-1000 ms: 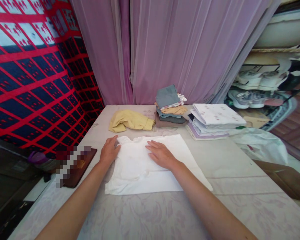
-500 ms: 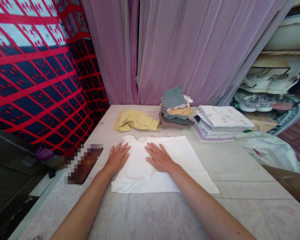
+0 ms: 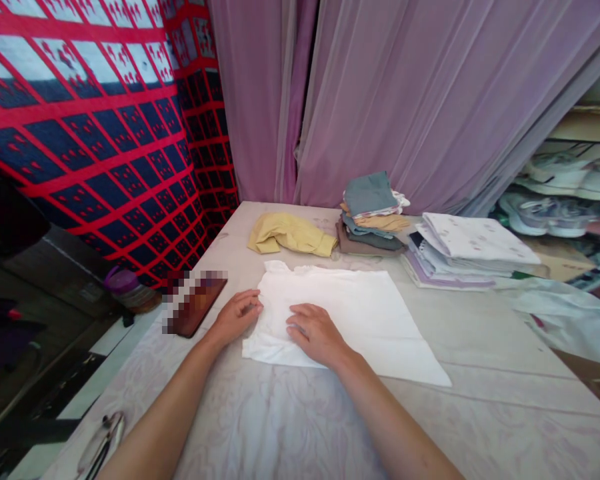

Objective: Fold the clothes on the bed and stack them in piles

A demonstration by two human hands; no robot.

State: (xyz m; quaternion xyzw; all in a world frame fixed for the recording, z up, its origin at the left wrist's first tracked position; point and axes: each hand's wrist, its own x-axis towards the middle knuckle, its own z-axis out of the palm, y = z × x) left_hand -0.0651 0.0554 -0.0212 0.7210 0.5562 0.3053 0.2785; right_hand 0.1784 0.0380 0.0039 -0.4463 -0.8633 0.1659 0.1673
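A white cloth garment point(image 3: 370, 313) lies spread on the table in front of me, wrinkled along its left side and smoother on the right. My left hand point(image 3: 236, 319) is at the garment's left edge, fingers loosely bent and thumb a little apart. Over the garment's left half is my right hand point(image 3: 316, 331), its fingers curved and the thumb apart from them. Neither hand visibly grips the fabric. I cannot tell whether the right fingertips touch it.
Behind the garment lie a crumpled yellow cloth point(image 3: 293, 235), a pile of folded clothes point(image 3: 373, 217) and a stack of white printed fabric point(image 3: 480, 243). A phone point(image 3: 200, 310) rests near the table's left edge, and eyeglasses point(image 3: 100, 443) at the front left. Shoes point(image 3: 545, 207) sit on a rack at right.
Both hands have gone from lying flat on the garment to bent fingers, the left one at its edge. The view has turned left and tilted, bringing the eyeglasses into sight.
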